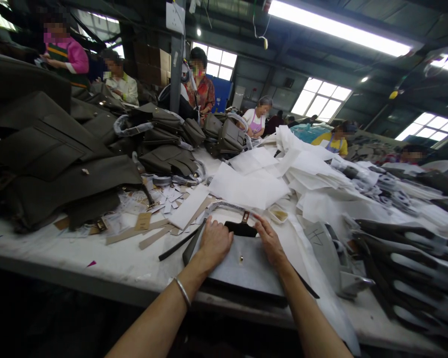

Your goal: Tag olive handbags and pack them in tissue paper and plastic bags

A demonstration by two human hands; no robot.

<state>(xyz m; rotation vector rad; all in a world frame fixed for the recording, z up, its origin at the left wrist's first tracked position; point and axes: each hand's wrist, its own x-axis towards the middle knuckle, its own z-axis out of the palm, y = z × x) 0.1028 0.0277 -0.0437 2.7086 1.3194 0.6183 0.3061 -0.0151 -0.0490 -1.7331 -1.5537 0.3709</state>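
A dark handbag (pixel 224 291) lies at the table's front edge, its front covered by a pale sheet (pixel 254 263). A small metal fitting (pixel 241 258) shows through the sheet. My left hand (pixel 216 243) is closed over the bag's upper left edge, its fingers curled. At the upper right edge, my right hand (pixel 271 242) grips the bag, fingertips beside the dark flap (pixel 241 229) with its metal clasp (pixel 245 217). A plastic-wrapped handle (pixel 218 204) arches behind both hands. What the undersides of my fingers touch is hidden.
Dark bags and panels (pixel 59 144) are heaped at the left. White paper sheets (pixel 254 186) pile up behind the handbag. Card strips (pixel 155 233) and a small dish (pixel 279 214) lie nearby. A grey tape dispenser (pixel 332 258) stands right, beside stacked dark pieces (pixel 414 273). Several people work beyond.
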